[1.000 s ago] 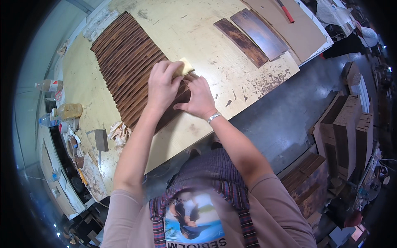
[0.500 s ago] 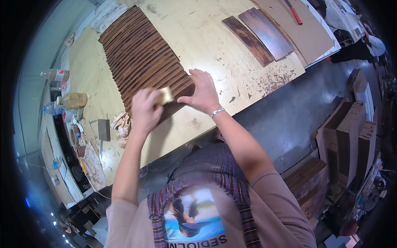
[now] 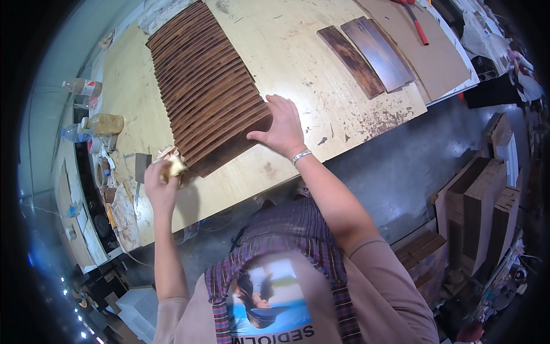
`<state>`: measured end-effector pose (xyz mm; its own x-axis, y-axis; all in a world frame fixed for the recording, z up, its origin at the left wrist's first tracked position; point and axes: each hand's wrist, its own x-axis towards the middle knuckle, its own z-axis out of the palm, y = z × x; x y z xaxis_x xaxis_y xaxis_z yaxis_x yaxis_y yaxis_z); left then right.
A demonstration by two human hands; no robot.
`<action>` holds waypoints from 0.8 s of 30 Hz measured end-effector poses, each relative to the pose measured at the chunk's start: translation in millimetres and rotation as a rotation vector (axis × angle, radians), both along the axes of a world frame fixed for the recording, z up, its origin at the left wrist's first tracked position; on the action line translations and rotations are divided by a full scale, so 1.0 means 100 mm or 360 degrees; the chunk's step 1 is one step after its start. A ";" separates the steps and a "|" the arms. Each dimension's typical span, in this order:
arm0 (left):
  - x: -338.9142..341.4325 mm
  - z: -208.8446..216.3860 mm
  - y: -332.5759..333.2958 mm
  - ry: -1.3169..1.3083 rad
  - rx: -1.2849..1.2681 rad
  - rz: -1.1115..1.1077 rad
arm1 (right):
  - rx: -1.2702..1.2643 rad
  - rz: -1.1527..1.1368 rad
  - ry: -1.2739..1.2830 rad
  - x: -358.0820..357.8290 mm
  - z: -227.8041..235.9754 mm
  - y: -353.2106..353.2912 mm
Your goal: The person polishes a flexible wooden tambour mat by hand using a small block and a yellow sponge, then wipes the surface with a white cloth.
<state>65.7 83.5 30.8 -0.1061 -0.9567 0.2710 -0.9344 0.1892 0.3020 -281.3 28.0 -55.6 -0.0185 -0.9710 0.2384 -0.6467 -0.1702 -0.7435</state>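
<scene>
A long row of overlapping dark brown wooden boards lies on the pale work table. My left hand is closed round a pale yellow sponge, just off the left end of the nearest board. Beside the sponge, partly hidden by it, is a crumpled cloth. At the row's right near corner my right hand is open, thumb and fingers spread against the edge of the boards, holding nothing.
Two separate brown boards lie at the right, near a red-handled tool. A small grey block sits left of my left hand. Bottles and a jar of amber liquid line the left edge. Stacked boards stand right of the table.
My left hand has moved left with the sponge, from the top of the nearest boards to past their left end. The right hand keeps its place at the row's corner.
</scene>
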 end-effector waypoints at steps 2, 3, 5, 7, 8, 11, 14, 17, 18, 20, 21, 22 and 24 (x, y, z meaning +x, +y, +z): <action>0.05 -0.06 0.09 0.1371 0.0309 0.0554 | -0.0001 -0.0027 0.0036 -0.01 -0.01 -0.01; 0.06 -0.15 0.06 0.1714 0.0357 0.0602 | -0.0002 -0.0046 0.0060 -0.04 -0.01 -0.01; 0.21 -0.36 0.03 0.2381 0.0372 0.0738 | 0.0000 0.0005 0.0020 0.05 0.02 -0.02; 0.47 -0.56 -0.08 0.2479 0.0229 0.0928 | 0.0008 0.0014 -0.0003 0.08 0.03 -0.01; 0.46 -0.56 -0.15 0.2544 0.0114 0.1053 | -0.0003 0.0015 0.0006 0.08 0.03 -0.01; 0.00 -0.20 -0.28 0.1753 0.0067 0.0738 | -0.0025 -0.0006 0.0032 0.01 -0.04 -0.02; -1.01 -0.01 -0.37 0.0892 0.0003 0.0231 | -0.0038 -0.0002 -0.0008 0.00 -0.04 -0.02; -1.77 0.04 -0.44 0.0569 -0.0040 -0.0379 | -0.0074 0.0012 -0.0041 0.03 -0.03 -0.03; -1.85 0.04 -0.46 0.0396 -0.0054 -0.0510 | -0.0119 0.0044 -0.0048 0.07 -0.07 -0.05; -1.78 -0.03 -0.50 0.0006 -0.0229 -0.0549 | -0.0093 -0.0001 -0.0105 0.07 -0.04 -0.05; -1.72 -0.04 -0.48 -0.0022 -0.0208 -0.0466 | -0.0105 -0.0005 -0.0056 0.01 -0.06 -0.05; -1.66 0.00 -0.43 -0.0062 -0.0176 -0.0382 | -0.0107 -0.0008 -0.0022 0.00 -0.08 -0.02; -1.75 0.00 -0.46 0.0038 -0.0215 -0.0396 | -0.0104 -0.0008 -0.0035 -0.06 -0.11 -0.04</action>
